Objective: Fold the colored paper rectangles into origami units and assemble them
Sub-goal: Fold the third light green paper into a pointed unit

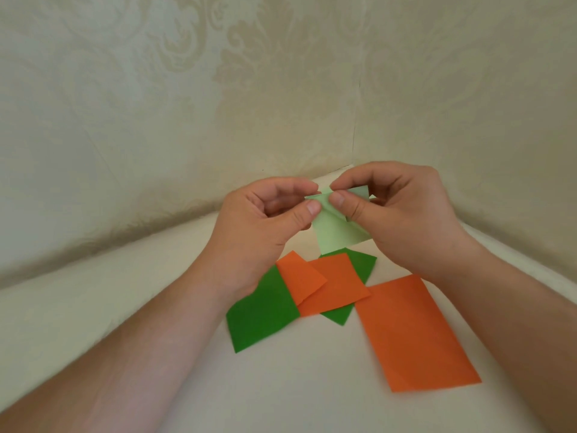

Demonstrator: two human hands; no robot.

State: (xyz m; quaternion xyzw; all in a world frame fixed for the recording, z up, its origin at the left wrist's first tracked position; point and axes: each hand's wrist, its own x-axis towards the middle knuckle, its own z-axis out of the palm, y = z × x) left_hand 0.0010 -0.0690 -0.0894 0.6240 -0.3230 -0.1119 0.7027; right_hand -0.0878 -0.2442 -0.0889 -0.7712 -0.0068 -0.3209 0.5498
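Nearest you, your 2 bare forearms reach in from the bottom corners over the cream table (296, 385). Between them lies a large orange rectangle (415, 332), flat and unfolded, at the right of the loose sheets. Just to its left sits a small overlapping heap: a dark green sheet (259, 320) at the left, a smaller orange sheet (335, 287) on top of it, an orange piece (298, 276) lying askew over both, and a second dark green sheet (362, 265) showing from under the orange one at its far and near corners.

Above the heap, raised off the table, you hold a light green paper (337, 231), partly folded, with its lower part hanging free. Your left hand (265, 220) pinches its upper left edge between thumb and curled fingers. Your right hand (402, 214) pinches the upper folded part between thumb and forefinger, with a pointed flap showing behind the fingers. Your 2 thumbs sit close together on the paper, almost touching.

Behind the table stands a pale wall (187, 89) with a faint damask pattern.
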